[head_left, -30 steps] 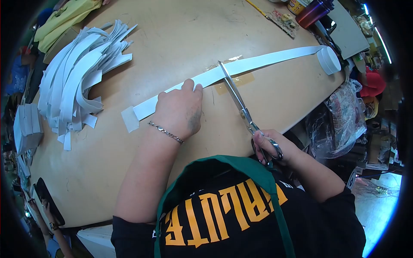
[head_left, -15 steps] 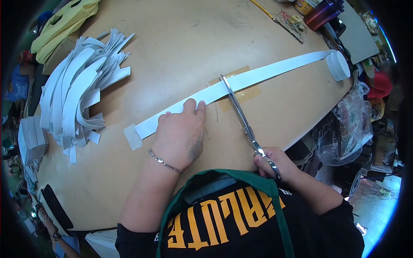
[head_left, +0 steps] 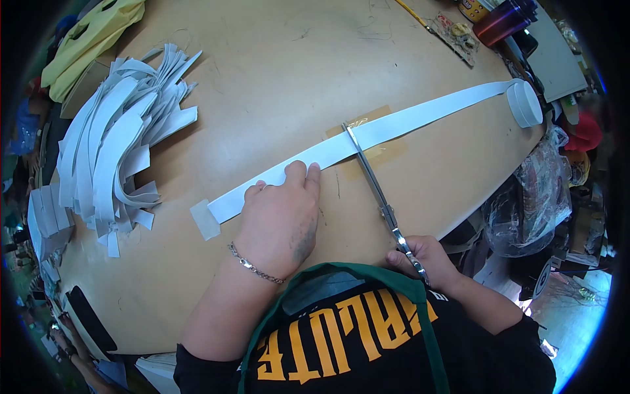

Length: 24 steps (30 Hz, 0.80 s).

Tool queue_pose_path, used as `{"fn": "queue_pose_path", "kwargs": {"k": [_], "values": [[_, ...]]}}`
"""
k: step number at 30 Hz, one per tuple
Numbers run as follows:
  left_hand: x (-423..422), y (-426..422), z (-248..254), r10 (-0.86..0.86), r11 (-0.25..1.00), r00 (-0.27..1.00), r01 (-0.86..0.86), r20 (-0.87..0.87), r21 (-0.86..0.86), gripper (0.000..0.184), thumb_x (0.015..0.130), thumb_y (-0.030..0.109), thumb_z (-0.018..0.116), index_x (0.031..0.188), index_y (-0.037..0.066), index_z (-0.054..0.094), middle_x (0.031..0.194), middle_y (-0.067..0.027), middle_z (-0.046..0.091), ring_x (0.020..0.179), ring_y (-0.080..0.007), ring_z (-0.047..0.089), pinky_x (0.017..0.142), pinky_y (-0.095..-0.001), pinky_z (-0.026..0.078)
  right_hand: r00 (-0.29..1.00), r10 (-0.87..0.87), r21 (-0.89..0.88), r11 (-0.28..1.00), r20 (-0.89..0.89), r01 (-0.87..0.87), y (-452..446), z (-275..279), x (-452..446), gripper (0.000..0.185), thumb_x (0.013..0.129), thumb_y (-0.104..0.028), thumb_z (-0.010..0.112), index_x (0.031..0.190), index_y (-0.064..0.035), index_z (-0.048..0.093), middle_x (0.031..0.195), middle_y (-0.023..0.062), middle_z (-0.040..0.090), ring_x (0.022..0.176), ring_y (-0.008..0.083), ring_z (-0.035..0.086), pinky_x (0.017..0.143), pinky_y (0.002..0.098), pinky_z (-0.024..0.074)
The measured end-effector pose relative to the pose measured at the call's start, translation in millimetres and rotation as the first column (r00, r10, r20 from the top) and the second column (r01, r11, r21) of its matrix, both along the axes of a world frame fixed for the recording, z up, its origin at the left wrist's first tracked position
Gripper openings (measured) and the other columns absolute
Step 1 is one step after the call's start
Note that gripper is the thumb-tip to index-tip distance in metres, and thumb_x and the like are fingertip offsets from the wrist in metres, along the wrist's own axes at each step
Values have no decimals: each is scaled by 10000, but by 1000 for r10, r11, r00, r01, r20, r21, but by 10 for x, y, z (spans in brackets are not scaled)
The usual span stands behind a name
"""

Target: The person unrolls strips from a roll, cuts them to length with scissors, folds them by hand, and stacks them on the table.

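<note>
A long white strip of elastic or tape (head_left: 420,115) runs slantwise across the table from a roll (head_left: 524,104). Its loose end lies beside a square of clear tape (head_left: 205,220). My left hand (head_left: 281,220) rests on the strip near that end, fingers stretched out and pressing it flat. In my right hand (head_left: 423,261) are long metal scissors (head_left: 378,194), held by the handles. Their blades cross the strip over a patch of brown tape (head_left: 380,157), and the tips reach just past its far edge. Whether the strip is cut through there, I cannot tell.
A heap of cut white strips (head_left: 111,144) lies at the left, by a white stack (head_left: 49,220) and yellow cloth (head_left: 92,46). At the upper right are a dark tumbler (head_left: 505,21) and a thin brush-like stick (head_left: 446,44). Clear plastic wrapping (head_left: 531,203) hangs off the right edge.
The view has shifted slightly. The scissor blades look closer together across the strip, with the right hand still on the handles. The left hand stays pressed on the strip.
</note>
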<state>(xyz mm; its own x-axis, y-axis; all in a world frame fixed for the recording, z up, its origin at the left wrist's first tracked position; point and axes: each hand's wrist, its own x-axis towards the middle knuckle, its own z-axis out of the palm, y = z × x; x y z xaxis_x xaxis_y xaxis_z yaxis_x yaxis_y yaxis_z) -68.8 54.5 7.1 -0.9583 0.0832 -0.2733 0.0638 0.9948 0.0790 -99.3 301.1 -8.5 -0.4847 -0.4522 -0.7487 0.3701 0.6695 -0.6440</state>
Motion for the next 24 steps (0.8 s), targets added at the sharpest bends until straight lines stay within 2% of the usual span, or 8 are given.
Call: {"fn": "queue_pose_path", "kwargs": {"k": [6,12,15,18,20,21,22,24], "values": [[-3,-13,-2,-10,1000,1000,10,3,5,555,713,104,600,1250,35,477,998,-134,521,703,-261,630,626,-346,500,998,-8,14,1000,60,7,-41,61,-38,356,885,-358,602,763,-24,615,625,11,565,568,81,516,539,239,427],[-5,2,4,16,999,1000,-16,1,31,560,698,98,597,1241,32,474,997,-144,526,693,-273,629,631,-376,503,994,50,-353,935,95,-13,229,104,-145,467,854,-525,537,761,-68,519,616,-4,508,553,92,483,530,240,402],[-7,14,16,24,1000,1000,-24,15,13,578,687,104,601,1245,44,465,1000,-147,528,702,-285,629,631,-384,505,978,182,-495,862,104,-108,370,231,-376,575,788,-649,539,777,-74,525,631,-7,519,572,100,502,540,242,408],[-18,34,17,46,999,997,-46,56,3,620,680,113,605,1276,75,434,1008,-149,529,722,-299,630,642,-392,511,936,350,-501,804,-34,-319,552,425,-786,634,722,-697,588,790,-68,532,644,-23,526,596,79,524,543,216,420],[-32,60,8,70,998,994,-69,86,-5,668,678,124,604,1314,109,400,1021,-151,525,740,-308,631,655,-397,517,967,164,-444,864,-198,-237,543,561,-970,588,673,-603,699,825,-52,563,685,-26,533,581,61,506,516,201,407],[-51,97,40,98,995,989,-98,107,-9,690,677,130,602,1331,131,380,1034,-157,518,746,-316,629,663,-401,520,982,114,-477,862,-148,-172,531,592,-1126,557,640,-536,746,848,-47,577,700,-21,532,576,59,497,503,199,396],[-76,146,79,129,992,983,-129,129,-14,713,677,135,599,1348,153,360,1047,-163,511,752,-324,628,671,-404,522,966,149,-492,838,-213,-238,491,609,-1325,497,669,-485,742,844,-48,582,689,-18,527,573,58,493,496,198,387],[-129,216,125,166,986,969,-163,182,-32,746,674,147,595,1371,191,332,1077,-177,495,762,-341,625,685,-408,526,851,94,-230,942,-516,-243,277,657,-1607,409,754,-434,705,832,-51,584,657,-27,515,559,64,490,475,196,374]]}}
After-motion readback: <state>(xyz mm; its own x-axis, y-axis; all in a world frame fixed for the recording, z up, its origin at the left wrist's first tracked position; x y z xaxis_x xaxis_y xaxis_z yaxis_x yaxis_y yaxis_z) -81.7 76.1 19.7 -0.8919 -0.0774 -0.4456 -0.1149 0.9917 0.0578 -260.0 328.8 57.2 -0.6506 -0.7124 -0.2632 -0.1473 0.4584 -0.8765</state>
